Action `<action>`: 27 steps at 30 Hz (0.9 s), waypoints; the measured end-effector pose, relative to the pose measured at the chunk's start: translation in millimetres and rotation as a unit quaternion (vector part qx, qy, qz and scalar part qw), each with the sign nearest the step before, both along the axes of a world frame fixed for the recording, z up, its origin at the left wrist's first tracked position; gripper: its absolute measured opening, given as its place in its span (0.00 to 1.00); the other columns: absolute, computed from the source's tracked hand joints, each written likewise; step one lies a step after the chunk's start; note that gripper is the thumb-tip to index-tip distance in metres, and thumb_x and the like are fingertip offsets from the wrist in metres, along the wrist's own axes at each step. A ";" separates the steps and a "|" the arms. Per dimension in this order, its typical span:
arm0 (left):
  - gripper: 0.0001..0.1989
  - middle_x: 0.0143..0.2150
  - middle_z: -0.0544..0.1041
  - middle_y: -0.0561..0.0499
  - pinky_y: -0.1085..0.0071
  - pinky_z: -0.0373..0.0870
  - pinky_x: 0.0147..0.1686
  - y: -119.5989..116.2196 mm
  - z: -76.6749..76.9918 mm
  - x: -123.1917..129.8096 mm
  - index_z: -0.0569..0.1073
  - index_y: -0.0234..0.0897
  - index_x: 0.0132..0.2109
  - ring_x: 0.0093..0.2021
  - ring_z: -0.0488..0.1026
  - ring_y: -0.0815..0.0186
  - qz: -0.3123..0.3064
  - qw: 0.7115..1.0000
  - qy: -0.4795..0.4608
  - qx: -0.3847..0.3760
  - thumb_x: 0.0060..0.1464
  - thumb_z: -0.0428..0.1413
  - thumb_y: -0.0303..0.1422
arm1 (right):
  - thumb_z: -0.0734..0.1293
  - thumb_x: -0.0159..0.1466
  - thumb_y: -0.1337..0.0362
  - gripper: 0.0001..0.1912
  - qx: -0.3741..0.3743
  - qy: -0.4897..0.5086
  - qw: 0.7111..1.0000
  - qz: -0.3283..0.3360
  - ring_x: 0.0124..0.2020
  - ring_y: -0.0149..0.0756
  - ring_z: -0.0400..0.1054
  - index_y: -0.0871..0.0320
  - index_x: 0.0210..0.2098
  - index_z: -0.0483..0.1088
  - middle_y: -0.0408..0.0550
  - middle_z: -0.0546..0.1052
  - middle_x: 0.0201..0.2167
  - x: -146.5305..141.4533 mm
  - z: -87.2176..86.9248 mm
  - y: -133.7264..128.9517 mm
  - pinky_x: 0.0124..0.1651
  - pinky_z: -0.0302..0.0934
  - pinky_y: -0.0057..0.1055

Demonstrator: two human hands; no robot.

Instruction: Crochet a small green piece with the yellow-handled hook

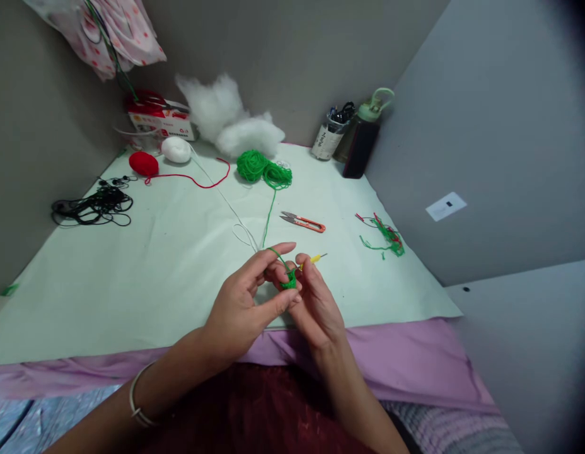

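Hands: two, left hand (236,304) and right hand (323,307)
Yellow-handled hook (315,259): one
Green worked piece (289,282): one
Red yarn ball (144,164): one
White yarn ball (176,150): one
Green yarn bundles (250,166): two
Orange snips (312,224): one
Black cord heap (101,203): one
Pen cup (326,141): one
Green-lidded bottle (369,112): one

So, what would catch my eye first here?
Probably the fluffy white stuffing heaped at the back, with a bright green yarn ball just in front. Then, below centre, the left hand pinches a small green yarn piece, while the right hand holds a thin yellow-handled tool.
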State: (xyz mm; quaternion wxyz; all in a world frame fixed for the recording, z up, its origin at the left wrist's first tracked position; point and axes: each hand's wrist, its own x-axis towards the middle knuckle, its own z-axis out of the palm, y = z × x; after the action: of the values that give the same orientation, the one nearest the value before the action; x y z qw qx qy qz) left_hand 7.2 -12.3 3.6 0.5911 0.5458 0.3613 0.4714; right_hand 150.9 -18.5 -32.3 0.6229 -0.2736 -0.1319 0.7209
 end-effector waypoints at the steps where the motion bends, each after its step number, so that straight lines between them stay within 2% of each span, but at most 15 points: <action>1: 0.27 0.37 0.73 0.55 0.62 0.73 0.60 0.6 0.0 0.2 0.75 0.41 0.62 0.44 0.76 0.65 -0.001 1.000 -0.002 -0.004 0.55 0.66 0.29 | 0.80 0.61 0.59 0.10 -0.004 0.003 1.000 -0.001 0.28 0.25 0.67 0.54 0.38 0.79 0.41 0.80 0.33 -0.6 0.0 0.2 0.26 0.65 0.17; 4: 0.29 0.38 0.72 0.55 0.61 0.73 0.59 2.8 0.3 1.0 0.74 0.41 0.63 0.45 0.76 0.65 -0.007 1.000 -0.007 -0.015 0.55 0.65 0.28 | 0.79 0.63 0.60 0.08 -0.020 0.012 1.000 -0.005 0.30 0.27 0.71 0.53 0.38 0.78 0.41 0.80 0.34 -2.3 0.4 0.7 0.26 0.67 0.18; 9: 0.31 0.39 0.72 0.55 0.65 0.75 0.52 7.9 -0.6 4.7 0.74 0.41 0.64 0.43 0.74 0.65 -0.008 1.000 -0.009 -0.025 0.53 0.65 0.27 | 0.78 0.64 0.63 0.07 -0.052 0.047 0.998 -0.005 0.33 0.26 0.75 0.54 0.39 0.78 0.41 0.81 0.34 -4.5 -1.3 2.9 0.28 0.70 0.16; 15: 0.30 0.39 0.71 0.54 0.69 0.78 0.44 13.7 -1.8 10.3 0.74 0.40 0.64 0.42 0.72 0.66 -0.007 0.998 -0.034 -0.050 0.54 0.66 0.27 | 0.81 0.61 0.65 0.08 -0.071 0.092 0.993 0.005 0.37 0.26 0.80 0.56 0.38 0.80 0.44 0.85 0.35 -4.5 -4.3 5.2 0.31 0.72 0.13; 20: 0.28 0.36 0.69 0.56 0.70 0.77 0.40 16.2 1.7 16.9 0.75 0.40 0.62 0.38 0.70 0.66 0.022 1.000 -0.001 -0.017 0.54 0.66 0.28 | 0.80 0.62 0.63 0.08 -0.062 0.072 0.995 0.014 0.41 0.26 0.80 0.56 0.38 0.80 0.44 0.85 0.38 -2.9 -7.3 6.7 0.34 0.73 0.12; 22: 0.28 0.36 0.70 0.55 0.69 0.77 0.42 16.8 2.4 18.8 0.75 0.40 0.62 0.38 0.71 0.66 0.026 1.000 0.013 0.002 0.54 0.65 0.27 | 0.81 0.62 0.63 0.09 -0.059 0.059 0.997 0.004 0.40 0.26 0.80 0.56 0.38 0.80 0.44 0.85 0.37 -1.1 -6.2 7.6 0.35 0.74 0.13; 27: 0.28 0.41 0.74 0.52 0.64 0.75 0.52 15.3 0.2 12.6 0.73 0.38 0.63 0.43 0.75 0.64 -0.012 1.000 0.020 -0.002 0.55 0.61 0.24 | 0.84 0.56 0.59 0.13 -0.013 -0.017 0.998 -0.057 0.26 0.20 0.69 0.53 0.36 0.81 0.38 0.81 0.31 1.6 7.8 5.3 0.30 0.70 0.14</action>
State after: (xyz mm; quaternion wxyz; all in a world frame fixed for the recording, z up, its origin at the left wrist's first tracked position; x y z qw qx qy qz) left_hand 19.8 3.0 3.8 0.5903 0.5579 0.3675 0.4530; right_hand 152.5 -13.2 -24.5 0.6572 -0.3007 -0.1175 0.6811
